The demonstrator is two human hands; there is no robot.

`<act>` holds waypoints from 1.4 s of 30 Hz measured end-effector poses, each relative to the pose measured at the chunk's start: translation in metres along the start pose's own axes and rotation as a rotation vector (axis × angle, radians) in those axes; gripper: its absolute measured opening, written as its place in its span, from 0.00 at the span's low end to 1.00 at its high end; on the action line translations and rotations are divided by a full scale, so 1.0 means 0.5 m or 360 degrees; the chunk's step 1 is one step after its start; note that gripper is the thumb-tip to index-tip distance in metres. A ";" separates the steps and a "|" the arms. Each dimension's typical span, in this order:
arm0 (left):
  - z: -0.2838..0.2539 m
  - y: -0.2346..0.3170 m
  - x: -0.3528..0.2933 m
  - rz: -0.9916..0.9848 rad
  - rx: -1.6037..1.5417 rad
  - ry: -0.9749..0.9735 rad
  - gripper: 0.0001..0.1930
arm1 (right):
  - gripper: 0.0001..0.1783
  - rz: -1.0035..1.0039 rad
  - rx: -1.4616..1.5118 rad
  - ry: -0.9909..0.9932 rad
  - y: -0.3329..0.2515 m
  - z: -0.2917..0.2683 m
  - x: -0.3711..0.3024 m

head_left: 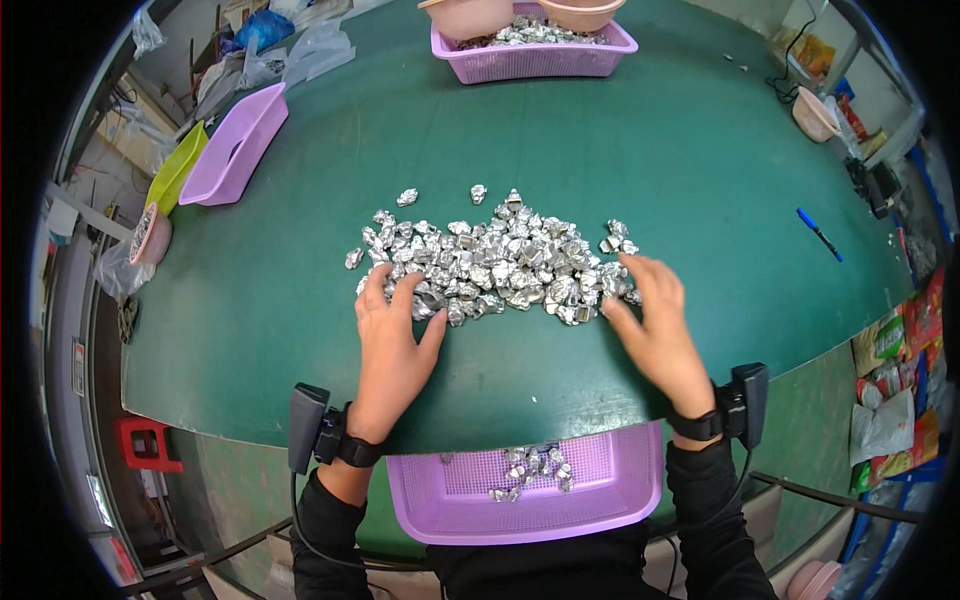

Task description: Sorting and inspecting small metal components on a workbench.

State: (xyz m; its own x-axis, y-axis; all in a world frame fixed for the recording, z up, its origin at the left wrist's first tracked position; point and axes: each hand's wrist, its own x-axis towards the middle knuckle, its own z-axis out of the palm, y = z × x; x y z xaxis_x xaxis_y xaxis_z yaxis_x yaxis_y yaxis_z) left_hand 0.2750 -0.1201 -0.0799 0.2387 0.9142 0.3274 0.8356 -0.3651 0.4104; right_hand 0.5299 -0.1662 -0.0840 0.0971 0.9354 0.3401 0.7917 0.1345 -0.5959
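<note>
The left hand (388, 338) and right hand (657, 328) are flanking loose silver pieces (530, 258), fingers spread wide, so hasty sweeping would be risking spills past the near lilac basket (520, 526).

No lettering or number is legible: the red, green and yellow glossy plastic packages (925, 315) well to the right of the right hand (660, 335) carry printing too small and blurred to read.

Silvery pieces (540, 250) too small to identify, pink bowls (468, 18) cropped
</note>
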 end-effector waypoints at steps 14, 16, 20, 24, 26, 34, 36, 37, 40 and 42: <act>0.015 0.104 -0.080 0.0029 -0.0661 -0.0277 0.23 | 0.16 0.0031 0.0333 -0.0129 -0.119 0.032 -0.096; -0.007 0.095 -0.076 0.0113 -0.0567 -0.0236 0.21 | 0.13 0.0296 0.0689 -0.0150 -0.102 0.011 -0.096; -0.015 0.093 -0.093 0.0446 -0.0402 -0.0223 0.15 | 0.12 0.0053 0.0197 -0.0161 -0.100 -0.002 -0.101; 0.006 0.114 -0.093 0.0667 -0.0287 -0.0331 0.16 | 0.13 0.0024 0.0034 -0.0208 -0.115 0.017 -0.103; 0.008 0.115 -0.089 0.0686 -0.0232 -0.0360 0.16 | 0.14 0.0027 0.0000 -0.0217 -0.114 0.016 -0.105; -0.027 0.121 -0.104 0.0161 -0.1096 -0.0586 0.11 | 0.10 0.0741 0.1213 -0.0420 -0.106 -0.019 -0.140; -0.033 0.112 -0.116 -0.0040 -0.1586 -0.0728 0.12 | 0.12 0.0797 0.1687 -0.0409 -0.116 -0.024 -0.138; -0.034 0.110 -0.120 -0.0249 -0.2083 -0.0863 0.12 | 0.12 0.0796 0.1693 -0.0412 -0.123 -0.032 -0.136; -0.038 0.117 -0.118 -0.0268 -0.2462 -0.0856 0.13 | 0.15 0.0432 0.1451 -0.0479 -0.137 -0.053 -0.127; -0.033 0.115 -0.122 -0.0249 -0.2471 -0.0857 0.13 | 0.16 0.0257 0.1333 -0.0478 -0.138 -0.053 -0.127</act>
State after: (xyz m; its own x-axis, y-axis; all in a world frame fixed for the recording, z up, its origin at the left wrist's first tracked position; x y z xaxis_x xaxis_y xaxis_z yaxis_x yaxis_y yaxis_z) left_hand 0.3002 -0.1998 -0.0625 0.6152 0.7879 0.0250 -0.3166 0.2179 0.9232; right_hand 0.4851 -0.2433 -0.0452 -0.0854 0.9937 0.0724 0.0723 0.0786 -0.9943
